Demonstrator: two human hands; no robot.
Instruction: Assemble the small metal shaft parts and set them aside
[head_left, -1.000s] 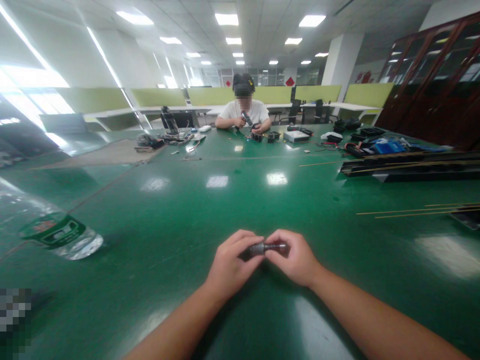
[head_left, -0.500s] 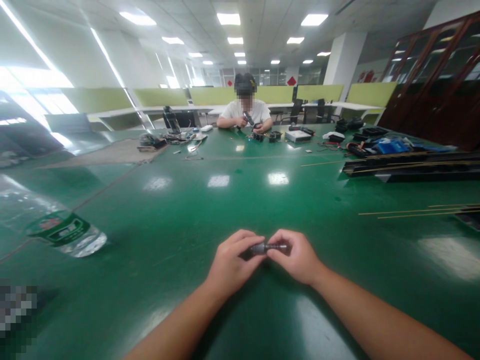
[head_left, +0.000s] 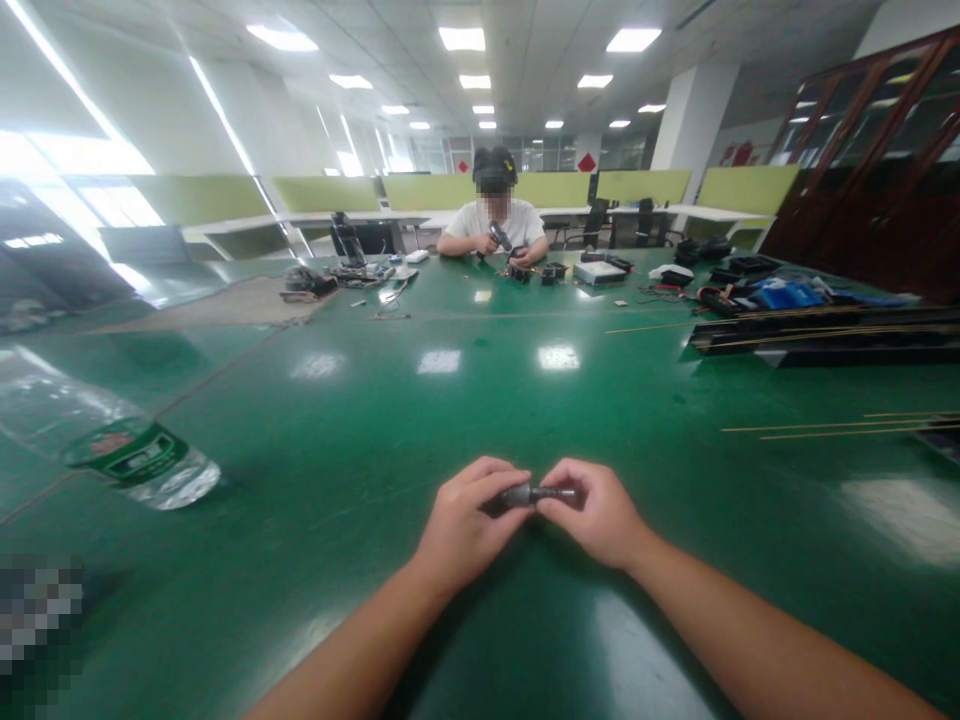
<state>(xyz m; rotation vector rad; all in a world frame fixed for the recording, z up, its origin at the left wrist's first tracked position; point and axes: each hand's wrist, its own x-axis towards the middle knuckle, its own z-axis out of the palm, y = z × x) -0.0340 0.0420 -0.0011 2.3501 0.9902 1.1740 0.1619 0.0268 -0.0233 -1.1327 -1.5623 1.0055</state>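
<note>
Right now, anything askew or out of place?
Only the clear water bottle, apparently lying on its side at the green table's left. No spill shows. A dark cylindrical part sits gripped between left hand and right hand.

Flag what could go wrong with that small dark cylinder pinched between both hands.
1. Only fingertips of the left hand and right hand grip the cylinder; it could slip and roll on the glossy table.
2. The bottle sits off to the left; a wide elbow swing might knock it.
</note>
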